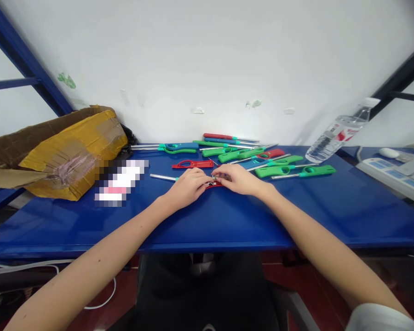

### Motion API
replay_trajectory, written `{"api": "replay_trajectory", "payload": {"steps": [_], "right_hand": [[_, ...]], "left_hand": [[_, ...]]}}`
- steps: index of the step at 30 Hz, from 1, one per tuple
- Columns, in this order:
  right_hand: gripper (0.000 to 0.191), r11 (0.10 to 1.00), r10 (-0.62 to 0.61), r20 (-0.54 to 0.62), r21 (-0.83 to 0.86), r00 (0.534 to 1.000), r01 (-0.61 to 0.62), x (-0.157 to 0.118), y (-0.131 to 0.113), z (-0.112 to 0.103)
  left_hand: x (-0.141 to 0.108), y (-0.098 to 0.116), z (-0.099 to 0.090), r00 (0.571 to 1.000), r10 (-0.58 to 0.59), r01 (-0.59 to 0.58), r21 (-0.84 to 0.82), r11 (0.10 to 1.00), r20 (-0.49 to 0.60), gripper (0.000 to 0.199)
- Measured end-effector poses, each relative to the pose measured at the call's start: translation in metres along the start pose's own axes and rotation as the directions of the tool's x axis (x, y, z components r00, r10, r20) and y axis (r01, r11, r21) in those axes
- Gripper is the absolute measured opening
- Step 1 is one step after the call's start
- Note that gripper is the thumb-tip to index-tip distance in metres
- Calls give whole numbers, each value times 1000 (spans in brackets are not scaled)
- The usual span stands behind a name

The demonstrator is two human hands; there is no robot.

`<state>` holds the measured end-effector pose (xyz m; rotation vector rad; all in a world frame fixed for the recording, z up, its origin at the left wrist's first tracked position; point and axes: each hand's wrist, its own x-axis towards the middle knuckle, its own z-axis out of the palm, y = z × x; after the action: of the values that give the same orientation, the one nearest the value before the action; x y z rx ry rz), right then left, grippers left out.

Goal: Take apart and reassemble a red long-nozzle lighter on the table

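Red plastic casing (214, 185) | left hand (192, 185), right hand (239, 178) touching | glossy tabletop (227, 220)

Left hand (190, 187) bare, back and knuckles showing, fingers slim; nails too small to read. Left forearm (89, 271) bare as far as it shows, long and slender, a few small moles dotted along it. Right hand (239, 179) bare too, same slim build, wrist uncovered. Right forearm (313, 230) smooth, widening toward elbow. White or pale grey sleeve (379, 318) at right elbow, fabric plain, loose, softly creased. Black shape (200, 294) bottom centre: trousers or chair, can't tell.
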<state>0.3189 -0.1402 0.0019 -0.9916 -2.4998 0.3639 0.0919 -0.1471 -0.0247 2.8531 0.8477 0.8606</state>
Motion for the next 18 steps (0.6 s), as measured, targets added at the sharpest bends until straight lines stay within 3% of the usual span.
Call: {"api": "replay_trajectory", "payload": {"steps": [5, 12, 18], "right_hand": [[24, 999, 17, -12, 36, 1000, -16, 0, -2, -1], [22, 997, 15, -59, 78, 998, -10, 0, 0, 1], [23, 997, 4, -66, 83, 998, 1, 0, 3, 4]], "left_hand": [[-1, 0, -2, 1000, -1, 1, -15, 1000, -22, 23], [-3, -1, -22, 999, 12, -7, -98, 995, 45, 25], [-7, -12, -29, 995, -9, 14, -48, 999, 96, 19]]}}
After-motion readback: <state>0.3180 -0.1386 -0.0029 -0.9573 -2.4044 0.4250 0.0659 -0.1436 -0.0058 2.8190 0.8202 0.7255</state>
